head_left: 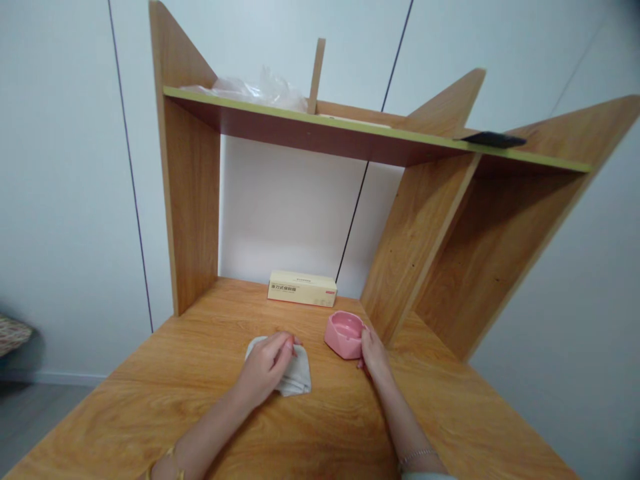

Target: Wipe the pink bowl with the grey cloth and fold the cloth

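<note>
1. On the wooden desk (325,420), just in front of the upright divider (417,233), is the pink dish (343,337), open side up. Whether its base rests fully on the wood or is slightly raised, I cannot tell.
2. The right hand (373,352) grasps the dish by its right side, fingers against the outer wall. That hold looks sound; a firm, even pinch should suit the stiff, angular wall better than a hard squeeze.
3. The left hand (271,363) lies over the folded grey cloth (298,375), fingers curled. I cannot tell whether it grips the fabric or merely rests on it.
4. For good control, the cloth is best gathered by several layers together, since a single edge would probably let the folds slip open.
5. Dish and cloth lie apart, with bare wood between them. Any movement of the dish should be slow and level, clear of the divider on its right and the cream box (302,290) behind.
6. Steady wrists and relaxed fingers would help throughout.
</note>
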`<state>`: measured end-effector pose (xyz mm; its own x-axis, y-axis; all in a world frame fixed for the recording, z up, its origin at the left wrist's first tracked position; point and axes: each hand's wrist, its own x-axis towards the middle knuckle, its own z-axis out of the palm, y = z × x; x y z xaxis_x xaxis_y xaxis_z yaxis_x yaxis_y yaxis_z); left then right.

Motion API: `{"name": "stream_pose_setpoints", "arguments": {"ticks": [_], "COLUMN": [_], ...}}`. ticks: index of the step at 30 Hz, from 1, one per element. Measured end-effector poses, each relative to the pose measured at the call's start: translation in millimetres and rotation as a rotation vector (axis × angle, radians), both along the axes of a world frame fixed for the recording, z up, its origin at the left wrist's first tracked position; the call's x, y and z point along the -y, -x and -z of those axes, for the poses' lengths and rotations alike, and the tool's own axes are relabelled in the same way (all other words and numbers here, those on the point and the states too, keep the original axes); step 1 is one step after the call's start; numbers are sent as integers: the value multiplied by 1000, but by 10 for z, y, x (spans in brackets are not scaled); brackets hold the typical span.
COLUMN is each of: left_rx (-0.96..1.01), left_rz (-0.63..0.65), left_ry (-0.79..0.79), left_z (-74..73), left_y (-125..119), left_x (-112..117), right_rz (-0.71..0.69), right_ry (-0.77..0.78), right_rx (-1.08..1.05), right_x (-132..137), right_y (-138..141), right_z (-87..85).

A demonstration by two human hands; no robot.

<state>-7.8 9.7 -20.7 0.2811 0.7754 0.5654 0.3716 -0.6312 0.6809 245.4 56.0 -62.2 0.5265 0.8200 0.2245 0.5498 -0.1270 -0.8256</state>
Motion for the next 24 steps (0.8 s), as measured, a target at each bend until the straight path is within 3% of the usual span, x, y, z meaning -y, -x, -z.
{"name": "stream_pose_setpoints", "arguments": {"ticks": [7, 9, 11, 13, 16, 19, 24], "left_rx": [-44, -33, -18, -9, -7, 4, -7], "left_rz": [-229, -280, -318, -343, -355, -329, -306], "left_ry": [12, 20, 42, 73, 112, 120, 91], "left_z": [63, 85, 104, 122, 152, 191, 251], "left_y": [137, 155, 169, 184, 199, 198, 203], "left_x": [-186, -222, -257, -291, -339, -377, -438], "right_rz": [86, 5, -201, -410, -572, -592, -538], "right_ry": [-183, -316, -385, -333, -213, -147, -113], "right_rx": [194, 305, 416, 488, 615, 708, 672], "right_x": [146, 214, 301, 404, 545, 603, 534], "right_y": [168, 372, 643, 931, 1270, 1409, 1360], "right_z": [-236, -295, -323, -325, -300, -259, -250]}}
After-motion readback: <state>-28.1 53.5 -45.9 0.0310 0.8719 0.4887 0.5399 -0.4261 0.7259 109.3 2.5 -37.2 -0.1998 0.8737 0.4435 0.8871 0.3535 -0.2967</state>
